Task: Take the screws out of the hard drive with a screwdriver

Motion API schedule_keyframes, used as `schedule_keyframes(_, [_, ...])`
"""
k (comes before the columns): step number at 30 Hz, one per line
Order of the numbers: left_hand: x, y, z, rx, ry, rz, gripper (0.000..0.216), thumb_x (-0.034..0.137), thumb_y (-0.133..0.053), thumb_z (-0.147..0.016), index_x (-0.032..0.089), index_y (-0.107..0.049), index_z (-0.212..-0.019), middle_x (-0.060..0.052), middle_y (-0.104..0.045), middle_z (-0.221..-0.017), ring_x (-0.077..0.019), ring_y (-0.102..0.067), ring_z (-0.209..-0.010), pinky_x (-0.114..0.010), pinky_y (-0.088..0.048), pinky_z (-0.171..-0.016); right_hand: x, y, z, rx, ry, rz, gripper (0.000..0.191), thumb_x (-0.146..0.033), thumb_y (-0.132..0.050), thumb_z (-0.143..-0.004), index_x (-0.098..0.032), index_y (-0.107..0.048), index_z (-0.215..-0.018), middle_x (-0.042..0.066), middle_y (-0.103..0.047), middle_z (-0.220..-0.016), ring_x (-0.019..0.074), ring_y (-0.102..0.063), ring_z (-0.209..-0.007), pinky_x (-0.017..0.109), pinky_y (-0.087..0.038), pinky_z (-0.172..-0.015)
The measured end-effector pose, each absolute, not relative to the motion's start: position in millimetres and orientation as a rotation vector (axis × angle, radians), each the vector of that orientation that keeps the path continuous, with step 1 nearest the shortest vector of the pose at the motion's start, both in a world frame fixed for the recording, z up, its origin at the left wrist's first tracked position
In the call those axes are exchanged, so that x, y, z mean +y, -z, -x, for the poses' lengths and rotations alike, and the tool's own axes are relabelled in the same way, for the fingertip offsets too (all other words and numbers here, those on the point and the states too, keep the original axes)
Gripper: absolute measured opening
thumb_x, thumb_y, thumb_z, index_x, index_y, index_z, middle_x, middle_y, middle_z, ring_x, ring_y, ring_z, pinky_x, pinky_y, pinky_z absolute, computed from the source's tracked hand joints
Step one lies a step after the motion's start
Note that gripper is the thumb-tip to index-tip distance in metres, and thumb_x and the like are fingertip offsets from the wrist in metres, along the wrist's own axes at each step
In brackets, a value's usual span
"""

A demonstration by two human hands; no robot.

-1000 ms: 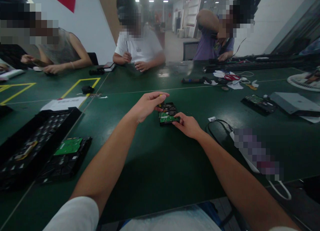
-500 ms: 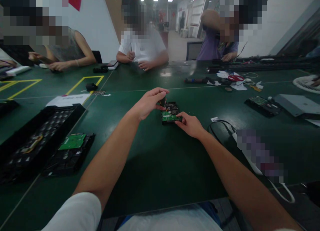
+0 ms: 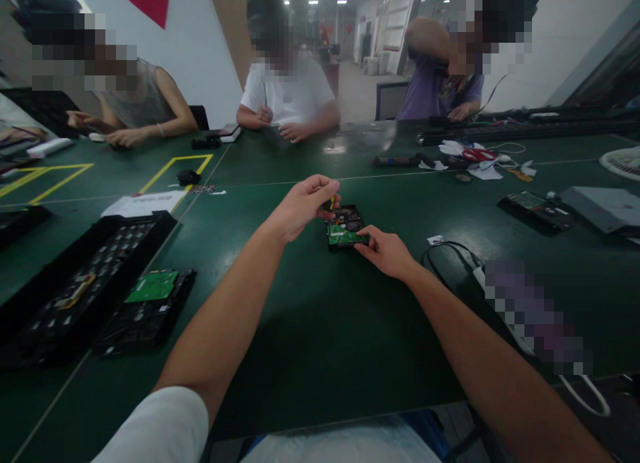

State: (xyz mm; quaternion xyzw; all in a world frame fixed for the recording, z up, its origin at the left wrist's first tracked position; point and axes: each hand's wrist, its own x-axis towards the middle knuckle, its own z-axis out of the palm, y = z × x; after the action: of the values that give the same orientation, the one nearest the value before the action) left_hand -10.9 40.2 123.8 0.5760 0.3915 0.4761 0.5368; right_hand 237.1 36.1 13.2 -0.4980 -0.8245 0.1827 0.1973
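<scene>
A hard drive (image 3: 344,221) with a green circuit board lies on the table in front of me. Over its far left part, my left hand (image 3: 311,206) is closed around a short screwdriver (image 3: 330,202) with a dark and yellow handle; the fingers cover most of it and its tip is hard to see. My right hand (image 3: 383,249) pinches the near right edge of the drive between thumb and fingers. A second hard drive (image 3: 150,306) with a green board rests to the left of my left forearm, apart from both hands.
A long black tray (image 3: 90,269) holds a strip-like part at the left. On the right are a power strip (image 3: 505,303) with a cable, another drive (image 3: 537,209) and a grey box (image 3: 600,206). Papers and wires (image 3: 480,159) lie farther back. Several people sit across the green table.
The view has shifted slightly, moving everything a little to the right. More of the screwdriver's yellow part shows in my left hand. My right hand keeps its hold on the drive.
</scene>
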Motion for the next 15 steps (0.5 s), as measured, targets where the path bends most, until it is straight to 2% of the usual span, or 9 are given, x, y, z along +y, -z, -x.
schedule_keyframes(4, [40.1,-120.8,11.7,0.946,-1.126,-1.473,0.026,0.043,-0.074,-0.089,0.018,-0.068,-0.093,-0.004,-0.065,-0.091,-0.0142,-0.061,-0.083,-0.023,-0.052,-0.067,35.0,-13.2,-236.1,-2.302,-0.486,1.403,0.030,-0.044,-0.062,-0.102,-0.027,-0.061,-0.127,-0.003,-0.067,-0.077,0.0171,-0.061,-0.068,0.029,-0.036,-0.062])
schedule_keyframes(9, [41.8,-120.0,11.2,0.951,-1.119,-1.516,0.026,0.043,-0.070,-0.092,0.018,-0.075,-0.100,-0.005,-0.063,-0.095,-0.0141,-0.058,-0.083,-0.023,-0.052,-0.066,33.8,-16.4,-235.5,-2.309,-0.480,1.415,0.031,-0.044,-0.062,-0.102,-0.026,-0.062,-0.126,-0.002,-0.068,-0.078,0.0170,-0.062,-0.069,0.029,-0.036,-0.062])
schedule_keyframes(15, [37.3,-125.4,8.9,0.919,-1.096,-1.341,0.025,0.037,-0.073,-0.090,0.018,-0.065,-0.104,-0.005,-0.065,-0.092,-0.0179,-0.064,-0.087,-0.031,-0.059,-0.071,33.7,-17.8,-236.6,-2.326,-0.476,1.412,0.032,-0.044,-0.061,-0.102,-0.026,-0.061,-0.128,-0.002,-0.069,-0.079,0.0175,-0.062,-0.069,0.029,-0.036,-0.062])
